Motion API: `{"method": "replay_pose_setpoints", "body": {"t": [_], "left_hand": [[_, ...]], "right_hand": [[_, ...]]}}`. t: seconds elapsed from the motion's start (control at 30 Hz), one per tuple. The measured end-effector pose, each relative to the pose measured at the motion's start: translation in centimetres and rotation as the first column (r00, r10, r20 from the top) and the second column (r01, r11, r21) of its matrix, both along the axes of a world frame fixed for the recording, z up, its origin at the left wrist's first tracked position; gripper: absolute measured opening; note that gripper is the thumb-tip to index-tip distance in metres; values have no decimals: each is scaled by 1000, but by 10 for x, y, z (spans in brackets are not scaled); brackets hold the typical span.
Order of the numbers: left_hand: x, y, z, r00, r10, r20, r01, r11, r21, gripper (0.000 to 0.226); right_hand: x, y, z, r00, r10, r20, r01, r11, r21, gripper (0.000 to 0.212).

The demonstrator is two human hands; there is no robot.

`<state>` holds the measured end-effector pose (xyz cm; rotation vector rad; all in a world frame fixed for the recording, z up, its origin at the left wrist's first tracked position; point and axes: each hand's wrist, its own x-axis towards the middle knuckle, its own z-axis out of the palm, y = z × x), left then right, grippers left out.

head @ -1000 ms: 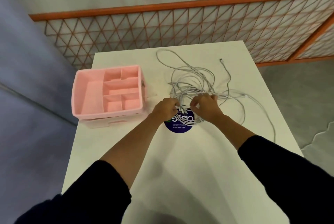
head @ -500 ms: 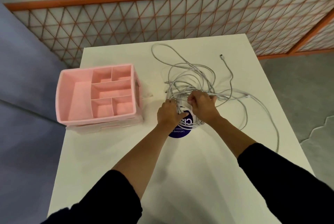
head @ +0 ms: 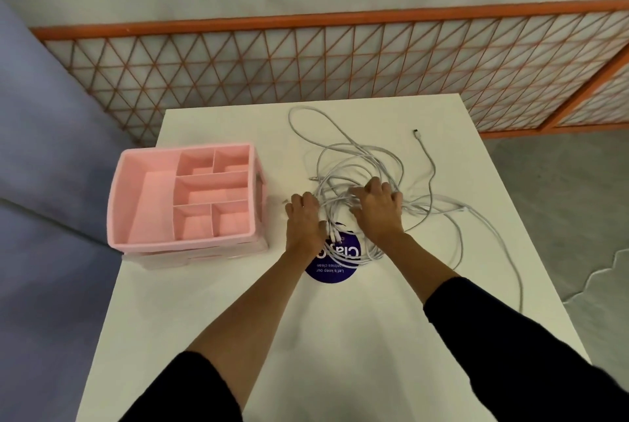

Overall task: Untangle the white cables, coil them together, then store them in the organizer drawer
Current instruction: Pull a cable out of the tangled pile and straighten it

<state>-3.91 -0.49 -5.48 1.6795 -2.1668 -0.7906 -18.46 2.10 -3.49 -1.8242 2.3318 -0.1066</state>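
Both hands meet the tangled heap of thin white cables (head: 335,198) lying just right of the pink plastic compartment organizer (head: 187,146), with tails trailing farther right; our right hand (head: 377,212) spreads its fingers over the strands, while we cannot tell whether our left hand (head: 303,222), nearer the organizer, pinches any.

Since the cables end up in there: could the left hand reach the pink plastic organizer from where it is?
Probably yes. The left hand sits just right of the pink plastic organizer, with open white table between them. It is busy at the tangled white cables, though.
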Motion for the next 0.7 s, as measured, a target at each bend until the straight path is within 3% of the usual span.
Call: {"method": "replay_pose_setpoints", "body": {"t": [0.13, 0.27, 0.37, 0.47, 0.53, 0.63, 0.7], "left_hand": [[-3, -11, -1, 997, 75, -34, -68, 981, 179, 38], [-3, -21, -4, 997, 75, 30, -80, 953, 293, 39], [-2, -26, -13, 998, 62, 33, -70, 930, 360, 26], [-1, -27, -17, 978, 173, -118, -109, 902, 418, 11], [1, -27, -17, 939, 234, -251, -101, 887, 451, 10], [7, -24, -13, 862, 300, -408, -66, 866, 496, 4], [10, -24, -14, 836, 320, -447, -79, 875, 478, 3]], "right_hand": [[1, -4, 1, 1000, 15, 6, -15, 995, 100, 26], [-11, -3, 4, 933, 35, 358, -81, 990, 115, 14], [-22, -1, 7, 843, 55, 534, -147, 980, 131, 23], [-24, -4, 2, 828, 23, 560, -100, 989, 108, 32], [-21, -6, -3, 841, 31, 541, -64, 997, 42, 26], [-13, -5, -8, 961, 79, 265, -1, 960, -281, 22], [-2, 0, 0, 960, 168, 224, -60, 905, -421, 15]]}}
